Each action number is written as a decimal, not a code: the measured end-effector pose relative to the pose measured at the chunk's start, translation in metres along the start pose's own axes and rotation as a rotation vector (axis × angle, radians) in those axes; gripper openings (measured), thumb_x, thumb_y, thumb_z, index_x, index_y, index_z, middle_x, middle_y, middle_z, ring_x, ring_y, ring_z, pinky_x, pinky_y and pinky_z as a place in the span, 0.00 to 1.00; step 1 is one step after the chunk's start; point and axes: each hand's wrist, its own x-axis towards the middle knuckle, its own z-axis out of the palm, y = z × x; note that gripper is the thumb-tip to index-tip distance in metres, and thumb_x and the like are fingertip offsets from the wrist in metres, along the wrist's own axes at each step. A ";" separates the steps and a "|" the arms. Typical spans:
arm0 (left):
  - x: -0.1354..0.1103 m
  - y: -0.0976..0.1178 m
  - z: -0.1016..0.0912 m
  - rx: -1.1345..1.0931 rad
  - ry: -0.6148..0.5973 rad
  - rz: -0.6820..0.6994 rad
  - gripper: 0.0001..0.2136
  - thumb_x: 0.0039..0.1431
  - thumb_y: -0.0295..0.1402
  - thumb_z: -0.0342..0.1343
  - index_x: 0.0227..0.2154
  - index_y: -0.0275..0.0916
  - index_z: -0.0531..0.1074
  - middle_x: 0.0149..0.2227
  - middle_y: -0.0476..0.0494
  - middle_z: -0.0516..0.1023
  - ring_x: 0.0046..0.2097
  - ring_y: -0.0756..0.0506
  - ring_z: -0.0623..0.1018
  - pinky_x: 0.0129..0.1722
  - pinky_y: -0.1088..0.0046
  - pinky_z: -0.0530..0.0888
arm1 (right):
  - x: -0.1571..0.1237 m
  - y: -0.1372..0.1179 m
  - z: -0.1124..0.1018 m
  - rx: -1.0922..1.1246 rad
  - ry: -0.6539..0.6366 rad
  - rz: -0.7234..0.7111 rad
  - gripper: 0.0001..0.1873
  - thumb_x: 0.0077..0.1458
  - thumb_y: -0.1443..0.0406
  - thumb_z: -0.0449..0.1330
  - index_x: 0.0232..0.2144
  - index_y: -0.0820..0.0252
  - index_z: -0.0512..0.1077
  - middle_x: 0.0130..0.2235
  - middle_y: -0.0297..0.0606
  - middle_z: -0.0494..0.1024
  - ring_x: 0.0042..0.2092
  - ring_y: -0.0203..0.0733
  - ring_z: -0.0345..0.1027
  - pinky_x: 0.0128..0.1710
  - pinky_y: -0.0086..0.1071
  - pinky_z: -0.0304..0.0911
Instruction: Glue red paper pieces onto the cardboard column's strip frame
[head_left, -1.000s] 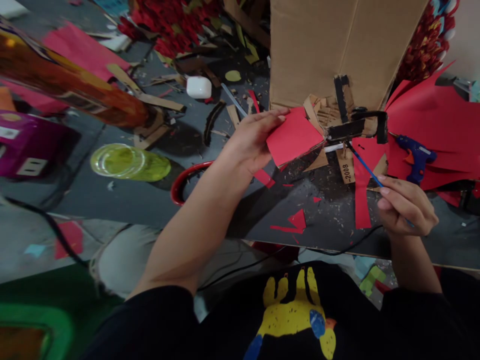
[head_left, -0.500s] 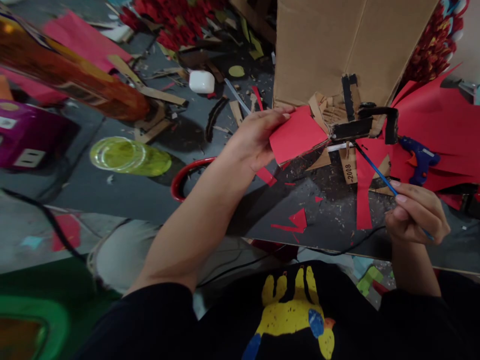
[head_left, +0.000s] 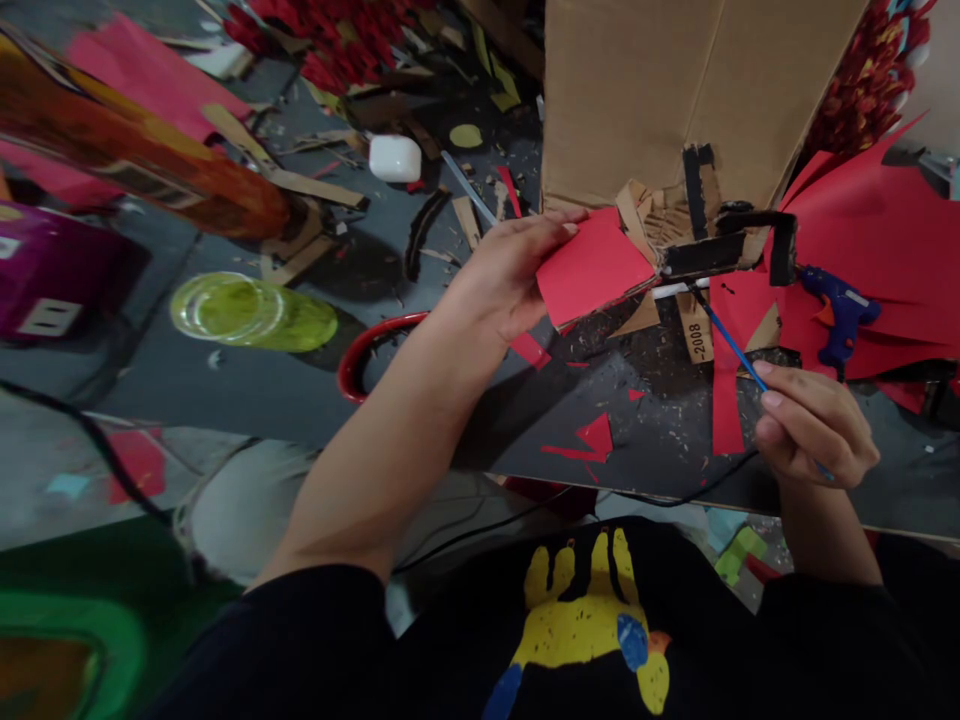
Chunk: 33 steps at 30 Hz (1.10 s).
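My left hand (head_left: 510,275) grips the left edge of a red-faced piece of card (head_left: 592,265), holding it up over the dark work board (head_left: 660,420). My right hand (head_left: 814,425) is closed round a thin blue paintbrush (head_left: 726,338). The brush tip rests at the black-painted cardboard piece (head_left: 705,255) beside the red card, in front of a tall brown cardboard box (head_left: 675,90).
A blue glue gun (head_left: 836,310) lies on large red paper sheets (head_left: 877,240) at right. A red paper strip (head_left: 726,400) and red scraps (head_left: 596,438) lie on the board. A yellow-green glass dish (head_left: 251,312), a red bowl rim (head_left: 360,360) and cardboard scraps sit to the left.
My right hand with the brush drew back to the right, then returned left toward the black cardboard piece. My left hand kept the red card in place.
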 end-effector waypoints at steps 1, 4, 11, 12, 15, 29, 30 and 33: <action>0.000 0.000 0.000 0.007 -0.006 -0.003 0.12 0.58 0.16 0.45 0.29 0.31 0.73 0.27 0.46 0.78 0.29 0.52 0.75 0.35 0.78 0.74 | -0.001 0.000 0.000 0.010 0.002 -0.013 0.05 0.58 0.68 0.56 0.36 0.62 0.71 0.41 0.40 0.79 0.41 0.39 0.75 0.38 0.30 0.74; 0.003 -0.002 -0.004 0.025 -0.040 0.012 0.11 0.58 0.18 0.46 0.30 0.31 0.73 0.29 0.46 0.78 0.32 0.51 0.76 0.41 0.76 0.75 | -0.001 0.000 0.001 0.020 0.021 0.007 0.06 0.59 0.68 0.56 0.39 0.61 0.71 0.40 0.38 0.79 0.40 0.38 0.76 0.37 0.30 0.75; 0.010 -0.008 -0.012 0.048 -0.084 0.094 0.07 0.54 0.19 0.51 0.33 0.28 0.73 0.38 0.37 0.78 0.52 0.38 0.75 0.60 0.57 0.67 | 0.000 0.005 0.012 -0.026 0.156 0.073 0.10 0.59 0.65 0.58 0.43 0.60 0.72 0.36 0.36 0.80 0.36 0.37 0.76 0.35 0.29 0.74; 0.010 -0.008 -0.012 0.050 -0.077 0.093 0.07 0.53 0.19 0.51 0.33 0.28 0.72 0.38 0.37 0.78 0.53 0.38 0.74 0.60 0.57 0.67 | 0.000 0.008 0.013 -0.036 0.174 0.072 0.11 0.59 0.65 0.58 0.44 0.59 0.72 0.36 0.35 0.80 0.36 0.37 0.76 0.34 0.29 0.74; 0.010 -0.008 -0.012 0.061 -0.064 0.091 0.07 0.53 0.19 0.50 0.33 0.28 0.72 0.39 0.37 0.77 0.54 0.38 0.74 0.60 0.57 0.68 | -0.001 0.014 0.015 -0.051 0.253 0.074 0.13 0.59 0.64 0.58 0.47 0.56 0.72 0.36 0.34 0.80 0.36 0.37 0.76 0.33 0.28 0.73; 0.014 -0.007 -0.014 0.061 -0.087 0.061 0.07 0.54 0.20 0.50 0.34 0.29 0.72 0.37 0.40 0.77 0.51 0.42 0.76 0.58 0.61 0.70 | -0.001 0.009 0.025 0.133 0.442 0.365 0.08 0.56 0.64 0.61 0.40 0.51 0.75 0.31 0.26 0.79 0.32 0.35 0.76 0.31 0.27 0.74; 0.013 -0.007 -0.014 0.060 -0.082 0.062 0.07 0.54 0.19 0.50 0.34 0.29 0.72 0.36 0.41 0.77 0.50 0.43 0.76 0.58 0.62 0.70 | -0.002 0.010 0.025 0.123 0.439 0.362 0.08 0.56 0.64 0.61 0.40 0.51 0.75 0.31 0.26 0.79 0.33 0.36 0.76 0.30 0.27 0.74; 0.012 -0.006 -0.013 0.061 -0.075 0.060 0.07 0.55 0.19 0.49 0.33 0.29 0.72 0.36 0.42 0.77 0.43 0.47 0.77 0.56 0.64 0.71 | -0.003 0.011 0.025 0.080 0.437 0.361 0.07 0.58 0.64 0.59 0.40 0.52 0.74 0.30 0.26 0.78 0.32 0.36 0.76 0.29 0.28 0.74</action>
